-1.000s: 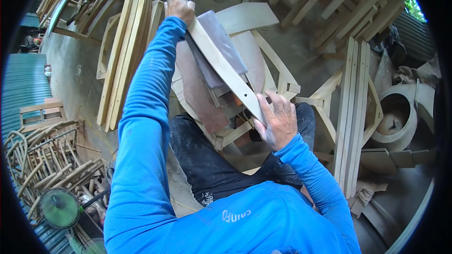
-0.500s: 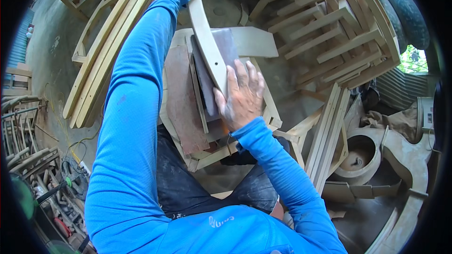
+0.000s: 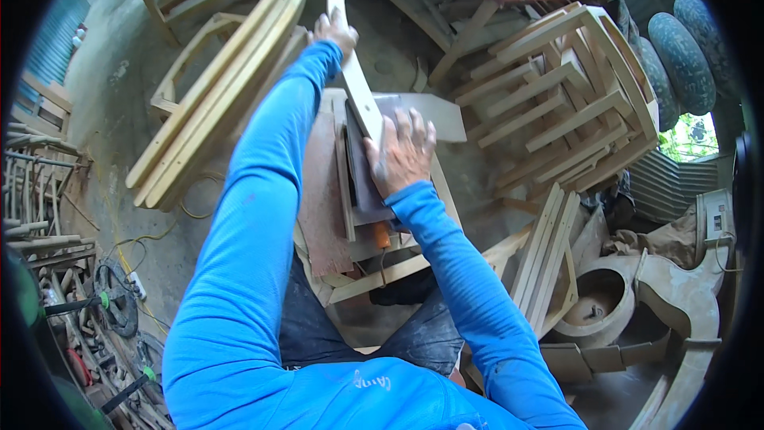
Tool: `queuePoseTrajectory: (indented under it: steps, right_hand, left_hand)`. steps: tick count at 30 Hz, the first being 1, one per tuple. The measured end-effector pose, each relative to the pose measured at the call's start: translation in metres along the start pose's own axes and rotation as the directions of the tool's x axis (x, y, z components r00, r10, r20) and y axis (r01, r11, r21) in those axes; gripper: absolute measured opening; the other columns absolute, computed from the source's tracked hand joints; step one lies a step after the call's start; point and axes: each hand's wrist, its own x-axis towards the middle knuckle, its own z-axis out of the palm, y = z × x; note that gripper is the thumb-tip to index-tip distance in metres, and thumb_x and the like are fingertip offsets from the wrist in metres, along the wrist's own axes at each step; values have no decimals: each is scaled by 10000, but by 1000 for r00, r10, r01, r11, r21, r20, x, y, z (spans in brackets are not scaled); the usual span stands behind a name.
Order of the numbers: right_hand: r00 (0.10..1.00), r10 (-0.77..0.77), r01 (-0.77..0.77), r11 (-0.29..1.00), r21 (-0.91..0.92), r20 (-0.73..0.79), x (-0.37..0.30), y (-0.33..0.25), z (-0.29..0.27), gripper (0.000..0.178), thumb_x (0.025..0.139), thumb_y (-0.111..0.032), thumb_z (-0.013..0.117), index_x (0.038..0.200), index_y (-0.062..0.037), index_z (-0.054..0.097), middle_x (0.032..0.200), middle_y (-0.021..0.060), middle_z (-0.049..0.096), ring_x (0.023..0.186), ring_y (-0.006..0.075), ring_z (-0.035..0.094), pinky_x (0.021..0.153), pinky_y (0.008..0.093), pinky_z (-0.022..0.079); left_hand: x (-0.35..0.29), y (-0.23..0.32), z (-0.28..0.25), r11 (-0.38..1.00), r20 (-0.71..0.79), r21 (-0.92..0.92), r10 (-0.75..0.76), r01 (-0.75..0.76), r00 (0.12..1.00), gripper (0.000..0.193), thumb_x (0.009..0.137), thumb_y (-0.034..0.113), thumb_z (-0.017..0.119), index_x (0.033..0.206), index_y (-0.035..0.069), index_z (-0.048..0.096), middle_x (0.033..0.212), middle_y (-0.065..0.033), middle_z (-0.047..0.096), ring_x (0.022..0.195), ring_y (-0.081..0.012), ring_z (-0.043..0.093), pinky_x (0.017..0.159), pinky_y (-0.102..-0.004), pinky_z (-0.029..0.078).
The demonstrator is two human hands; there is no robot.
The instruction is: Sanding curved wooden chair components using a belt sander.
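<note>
A long, pale curved wooden piece (image 3: 362, 95) runs away from me, with a small dark hole near its near end. Around its middle my left hand (image 3: 334, 35) is closed, arm stretched forward. My right hand (image 3: 403, 151) is at the near end, which lies between the thumb and the outstretched fingers, pressed down over a smooth grey flat surface (image 3: 366, 195). Below that surface an orange part (image 3: 381, 236) with a cord shows. Beside it lies a worn reddish-brown board (image 3: 325, 215). All this rests on a wooden frame (image 3: 382, 277) before my knees.
Several long wooden bars (image 3: 219, 87) lean at the left. A stack of slatted wooden frames (image 3: 557, 103) stands at the far right, with more bars (image 3: 545, 255) nearer. A round wooden form (image 3: 593, 302) sits at the right. Cords (image 3: 155, 235) cross the floor left, near piled sticks (image 3: 48, 247).
My left hand now sits around the middle of the curved wooden piece, with its bent far part in view beyond. My right hand stays at the near end. The whole view has shifted somewhat.
</note>
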Motion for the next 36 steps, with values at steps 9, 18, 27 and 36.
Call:
queuePoseTrajectory:
  steps: [9, 18, 27, 36]
  right_hand:
    - [995, 22, -32, 994, 103, 102, -156, 21, -80, 685, 827, -361, 769, 1384, -46, 526, 1388, 160, 493, 1318, 361, 431, 1106, 555, 321]
    - [981, 11, -91, 910, 404, 196, -355, 38, -188, 678, 773, -202, 808, 1360, 6, 542, 1236, 201, 568, 1104, 399, 550, 975, 473, 458]
    - [986, 30, -71, 965, 251, 164, -338, 25, -192, 656, 728, -249, 822, 1298, -7, 604, 1493, 221, 461, 1377, 435, 413, 1117, 559, 343]
    - [992, 70, -88, 979, 183, 104, -191, 4, -121, 629, 789, -259, 781, 1345, -25, 601, 1543, 201, 412, 1451, 411, 334, 1189, 534, 249]
  left_hand:
    - [-185, 31, 2, 981, -47, 184, 78, -68, 996, 800, 952, 392, 488, 1648, 92, 233, 1702, -250, 168, 1601, -388, 76, 1265, -608, 49]
    - [-423, 66, 8, 966, 19, 201, 160, -161, 987, 841, 928, 401, 580, 1616, 28, 274, 1707, -223, 160, 1603, -384, 29, 1245, -649, -9]
    - [-402, 67, 3, 959, 60, 216, 173, -182, 983, 839, 914, 386, 565, 1626, 50, 275, 1710, -196, 178, 1606, -370, 23, 1245, -659, -4]
    - [-224, 34, 12, 952, 21, 221, 213, -212, 977, 788, 929, 380, 472, 1626, 60, 291, 1719, -167, 179, 1609, -356, 9, 1249, -648, -34]
